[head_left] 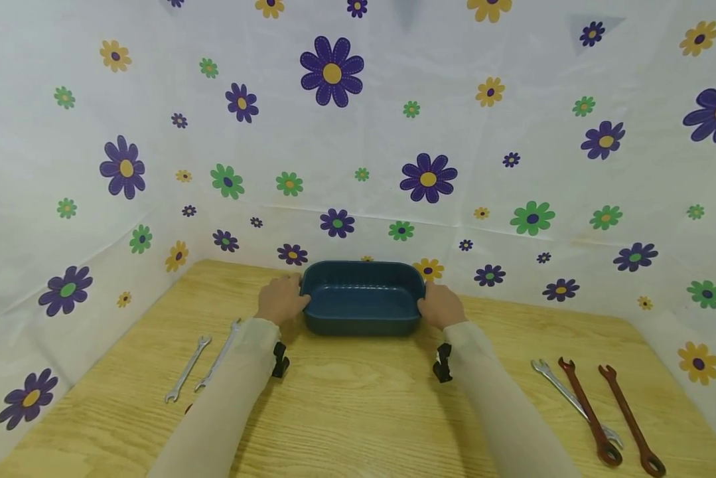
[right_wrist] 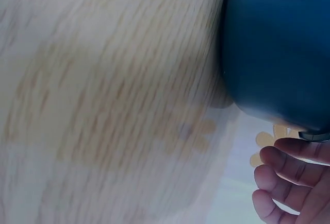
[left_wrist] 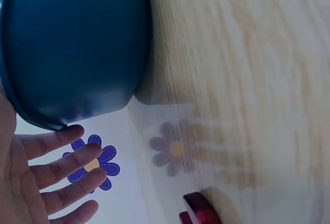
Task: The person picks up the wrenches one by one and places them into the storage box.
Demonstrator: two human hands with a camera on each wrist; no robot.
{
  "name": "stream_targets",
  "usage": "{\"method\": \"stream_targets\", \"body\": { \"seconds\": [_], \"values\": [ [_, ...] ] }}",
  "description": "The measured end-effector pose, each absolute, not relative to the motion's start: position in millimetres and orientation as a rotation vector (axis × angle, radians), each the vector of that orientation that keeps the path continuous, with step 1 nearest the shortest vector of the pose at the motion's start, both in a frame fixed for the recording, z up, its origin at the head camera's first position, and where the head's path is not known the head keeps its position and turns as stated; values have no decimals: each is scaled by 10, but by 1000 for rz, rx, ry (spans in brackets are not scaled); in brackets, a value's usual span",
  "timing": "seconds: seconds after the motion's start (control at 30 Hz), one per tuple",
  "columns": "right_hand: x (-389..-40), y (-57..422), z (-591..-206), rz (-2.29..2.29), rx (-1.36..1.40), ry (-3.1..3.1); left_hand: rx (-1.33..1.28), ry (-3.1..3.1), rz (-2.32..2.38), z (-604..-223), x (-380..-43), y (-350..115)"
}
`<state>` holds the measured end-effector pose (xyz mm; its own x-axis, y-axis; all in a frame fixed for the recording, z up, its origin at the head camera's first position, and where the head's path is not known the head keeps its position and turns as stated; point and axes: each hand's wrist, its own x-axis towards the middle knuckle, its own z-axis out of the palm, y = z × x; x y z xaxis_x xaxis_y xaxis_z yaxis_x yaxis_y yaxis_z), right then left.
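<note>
A dark teal rectangular baking dish (head_left: 363, 302) stands upright near the back of the wooden table, its inside bare. My left hand (head_left: 283, 300) grips its left end, thumb at the near corner of the rim. In the left wrist view that hand's index finger (left_wrist: 54, 140) touches the far corner, the other fingers spread beside it. At the opposite end my right hand (head_left: 442, 305) holds the rim in the same way. The right wrist view has its fingers (right_wrist: 296, 170) bent loosely by the dish's corner. Both thumbs are hidden in the wrist views.
Two silver wrenches (head_left: 188, 369) lie at the left of the table (head_left: 334, 411). On the right are a silver wrench (head_left: 557, 385) and two reddish-brown wrenches (head_left: 629, 415). A glossy red thing (left_wrist: 203, 211) shows in the left wrist view. A flowered white sheet (head_left: 369, 139) hangs behind.
</note>
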<state>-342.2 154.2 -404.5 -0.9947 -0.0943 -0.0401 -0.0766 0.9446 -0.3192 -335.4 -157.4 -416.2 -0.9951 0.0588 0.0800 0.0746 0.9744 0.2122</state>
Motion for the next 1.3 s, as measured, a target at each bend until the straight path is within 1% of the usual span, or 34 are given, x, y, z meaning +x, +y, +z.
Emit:
{"method": "stream_targets", "body": {
  "seconds": [0.47,0.83,1.3],
  "values": [
    [-3342,1663,-3959,-420,-226,3098,-193,-3018,-185,-4075,-3333,-1514],
    [-3154,1815,-3896,-139,-275,3174,-283,-2995,-90,-3948,-3134,-1388],
    [-2793,1994,-3830,-30,-394,3287,-378,-2994,-7,-3838,-2811,-1224]
  ]
}}
